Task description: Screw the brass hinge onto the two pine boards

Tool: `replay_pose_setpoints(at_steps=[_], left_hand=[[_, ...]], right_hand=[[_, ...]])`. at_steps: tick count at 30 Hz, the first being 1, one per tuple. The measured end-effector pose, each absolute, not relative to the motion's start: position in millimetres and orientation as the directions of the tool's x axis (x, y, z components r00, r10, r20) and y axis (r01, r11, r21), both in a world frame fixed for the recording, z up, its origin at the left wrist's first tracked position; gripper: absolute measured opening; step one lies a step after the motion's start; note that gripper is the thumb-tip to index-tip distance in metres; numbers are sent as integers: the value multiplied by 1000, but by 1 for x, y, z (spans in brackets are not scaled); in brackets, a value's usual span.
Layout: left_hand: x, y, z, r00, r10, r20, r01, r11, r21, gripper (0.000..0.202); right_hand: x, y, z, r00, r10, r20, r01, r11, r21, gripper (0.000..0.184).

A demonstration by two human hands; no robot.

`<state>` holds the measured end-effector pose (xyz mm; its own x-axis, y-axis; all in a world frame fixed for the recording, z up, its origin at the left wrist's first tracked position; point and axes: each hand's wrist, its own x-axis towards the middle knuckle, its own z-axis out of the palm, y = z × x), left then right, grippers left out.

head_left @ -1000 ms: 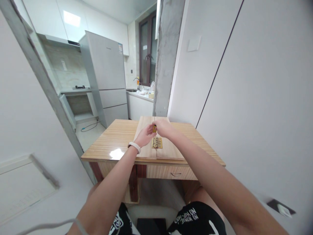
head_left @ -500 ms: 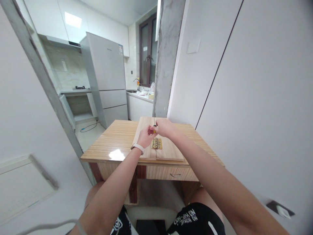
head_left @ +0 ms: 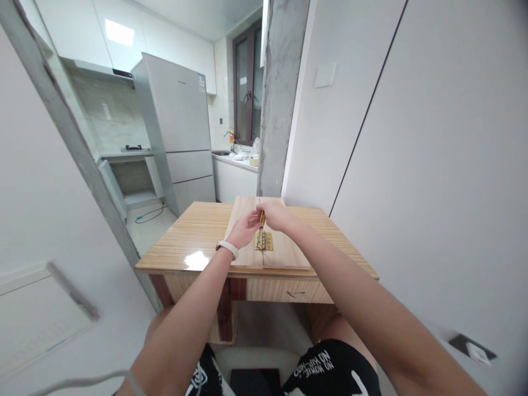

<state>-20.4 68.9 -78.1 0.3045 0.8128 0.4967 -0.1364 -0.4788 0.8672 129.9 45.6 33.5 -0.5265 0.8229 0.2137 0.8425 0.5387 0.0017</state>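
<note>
Over two light wooden boards [head_left: 284, 250] laid edge to edge, my right hand [head_left: 275, 215] closes on the top of a small screwdriver [head_left: 262, 218] with a yellow and black handle. The screwdriver points down toward a brass hinge [head_left: 267, 241] that lies across the seam between the boards. My left hand [head_left: 245, 228], with a pale band on its wrist, pinches at the screwdriver's side from the left. Its fingertips partly hide the tool, and whether a screw sits under the tip is too small to tell.
The boards rest on a wood-grain table [head_left: 181, 236] with a drawer [head_left: 292, 292] below its front edge. A white wall [head_left: 412, 181] runs along the right side. Beyond the table stand a grey fridge [head_left: 181, 110] and a sink counter [head_left: 235, 176].
My left hand has shifted slightly left and lower, its fingers loosened around the screwdriver. The right hand has turned a little, and more of the yellow handle shows.
</note>
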Motion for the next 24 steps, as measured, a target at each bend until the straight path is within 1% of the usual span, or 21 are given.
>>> replay_pose_setpoints(at_steps=[3,5,7,9,10,13,15,17,20,22,24], left_hand=[[-21,70,-79,243,830,503,-91,-496,863,32],[-20,69,-79,194,835,515,-31,-519,854,29],[-18,67,-79,147,831,537,57,-549,834,23],[-16,65,-79,88,825,559,146,-566,812,17],[-14,64,-79,55,823,565,179,-565,805,18],[-12,64,-80,-10,827,563,225,-546,807,22],[-13,65,-82,21,837,547,180,-541,821,25],[-15,66,-83,101,846,524,53,-530,846,33],[-18,66,-82,236,837,494,-151,-470,870,44],[-19,67,-81,274,832,482,-183,-447,876,43],[-19,68,-81,250,845,473,-155,-447,881,40]], right_hand=[[134,45,34,-543,815,205,826,562,-45,17],[134,44,33,-497,833,245,847,527,-71,30],[131,43,32,-411,863,293,890,449,-74,42],[127,42,29,-349,890,292,924,380,-53,40],[125,41,27,-333,900,279,933,358,-40,38],[120,42,23,-340,903,263,934,357,-18,29],[119,43,22,-383,885,267,916,400,-14,20],[121,43,24,-442,859,259,888,461,-12,14],[124,43,28,-503,825,258,851,525,-19,20],[126,42,30,-530,812,244,834,551,-23,19],[128,42,30,-549,808,215,822,569,-39,18]])
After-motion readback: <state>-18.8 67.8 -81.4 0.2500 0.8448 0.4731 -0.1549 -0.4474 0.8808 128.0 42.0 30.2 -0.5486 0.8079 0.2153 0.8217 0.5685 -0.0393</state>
